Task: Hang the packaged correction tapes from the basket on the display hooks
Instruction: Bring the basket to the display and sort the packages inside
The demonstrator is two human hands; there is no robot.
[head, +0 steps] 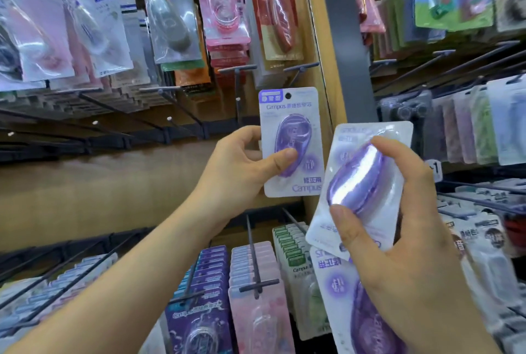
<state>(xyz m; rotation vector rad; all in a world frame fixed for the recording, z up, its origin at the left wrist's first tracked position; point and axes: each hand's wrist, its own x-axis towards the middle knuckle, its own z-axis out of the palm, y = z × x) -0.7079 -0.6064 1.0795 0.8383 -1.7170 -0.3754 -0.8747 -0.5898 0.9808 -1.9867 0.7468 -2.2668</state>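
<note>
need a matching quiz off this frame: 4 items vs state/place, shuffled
Things:
1. left hand
2. right hand
3. pink packs
4. middle-row hook

States:
a. hang on a lower-row hook
b. holds tilted purple packs
c. bare, nothing hanging on it
d. pinches one upright purple pack

Pairs: 1-d, 2-b, 3-a, 4-c

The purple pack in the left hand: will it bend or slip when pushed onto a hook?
Probably stiff: the pack stands flat and upright though the left hand pinches only one side. Likely light, as a pinch alone carries it. The glossy blister may slip under the thumb.
</note>
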